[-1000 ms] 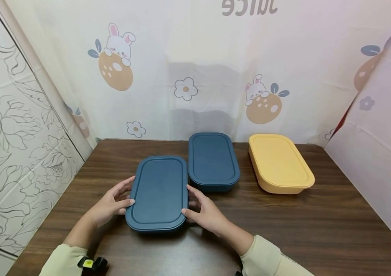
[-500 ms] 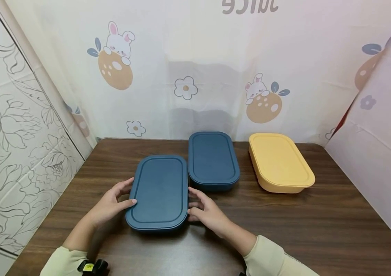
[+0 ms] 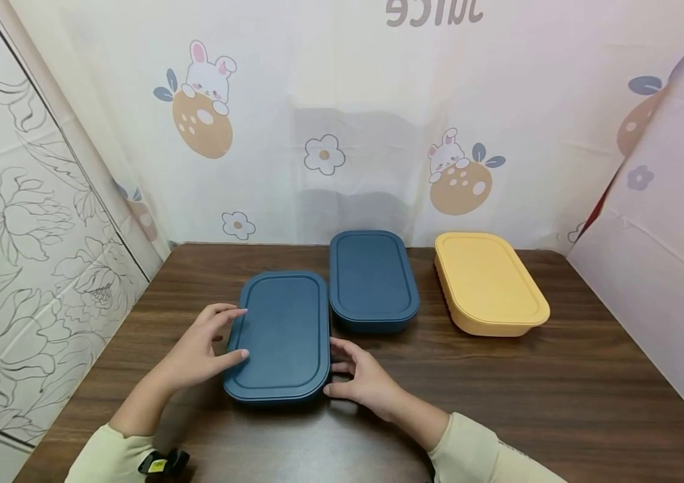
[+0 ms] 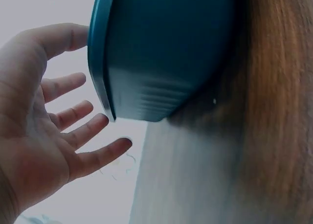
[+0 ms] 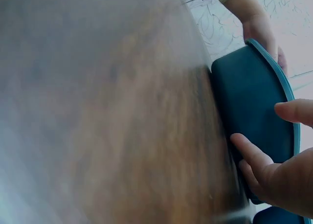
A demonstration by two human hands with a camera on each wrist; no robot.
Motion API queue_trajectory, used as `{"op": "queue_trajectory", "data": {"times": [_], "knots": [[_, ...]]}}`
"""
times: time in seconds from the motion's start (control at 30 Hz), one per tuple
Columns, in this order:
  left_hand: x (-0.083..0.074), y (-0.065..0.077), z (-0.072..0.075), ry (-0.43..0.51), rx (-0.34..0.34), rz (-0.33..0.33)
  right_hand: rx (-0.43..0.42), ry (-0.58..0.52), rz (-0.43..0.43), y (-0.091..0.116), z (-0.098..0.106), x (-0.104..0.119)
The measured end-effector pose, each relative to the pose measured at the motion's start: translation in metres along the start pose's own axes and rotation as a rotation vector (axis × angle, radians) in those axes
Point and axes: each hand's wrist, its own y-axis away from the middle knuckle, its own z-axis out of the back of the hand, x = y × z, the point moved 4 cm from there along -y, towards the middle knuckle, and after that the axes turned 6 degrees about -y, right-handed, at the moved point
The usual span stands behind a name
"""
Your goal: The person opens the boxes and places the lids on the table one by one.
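Observation:
A dark blue lidded lunch box (image 3: 281, 335) lies on the wooden table with its lid on. At its left edge is my left hand (image 3: 197, 352), its thumb and fingertips just over the lid's rim. The left wrist view shows that hand's fingers (image 4: 93, 158) spread and loosely bent, with the thumb by the rim. My right hand (image 3: 368, 386) is beside the box's right wall, thumb and fingers apart. In the right wrist view, its fingertips (image 5: 238, 138) are at the box's side, low near the table; whether they press cannot be told.
A second dark blue lunch box (image 3: 373, 278) stands close behind on the right. Farther right is a yellow lunch box (image 3: 491, 285). A printed curtain (image 3: 366, 87) hangs along the table's back edge, and patterned panels stand at both sides.
The left fingers have loosened and slid up over the lid's rim. My right thumb has left the lid, and the hand has lowered slightly along the side. The box has shifted barely rightward.

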Motion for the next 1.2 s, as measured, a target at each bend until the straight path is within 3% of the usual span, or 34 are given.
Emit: {"op": "queue_trajectory", "data": {"times": [0.17, 0.33, 0.83, 1.2], "knots": [[-0.016, -0.003, 0.001, -0.143, -0.015, -0.083, -0.019, 0.003, 0.005, 0.000, -0.003, -0.003], [-0.030, -0.005, 0.000, -0.206, 0.005, -0.120, -0.050, -0.017, 0.014, -0.002, -0.003, -0.005], [-0.056, -0.009, -0.007, -0.255, 0.069, -0.178, -0.071, -0.127, 0.015, -0.002, -0.003, -0.010], [-0.072, -0.009, -0.012, -0.291, 0.104, -0.234, -0.090, -0.138, 0.015, -0.001, -0.004, -0.012]]}}
